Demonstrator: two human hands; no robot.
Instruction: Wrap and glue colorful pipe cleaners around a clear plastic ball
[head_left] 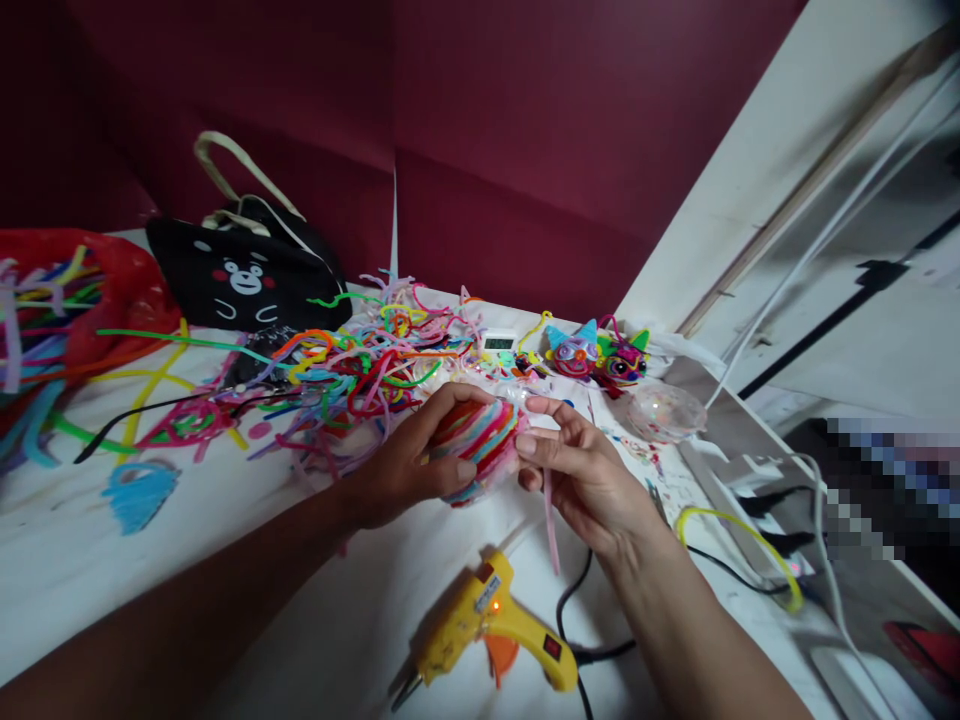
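My left hand (405, 465) grips a ball (480, 435) wrapped in coiled pipe cleaners of red, pink and light blue, held just above the white table (225, 560). My right hand (577, 465) pinches a pink pipe cleaner (551, 520) against the ball's right side; its loose end hangs down below the fingers. A yellow glue gun (495, 625) lies on the table just below both hands, with its black cord running to the right.
A big tangle of coloured pipe cleaners (360, 365) covers the table's middle. Behind it are a black bear-face bag (247, 275), a red bag (82, 300), a small digital timer (499, 342), two finished cat-like figures (596, 355) and a clear plastic dome (664, 410).
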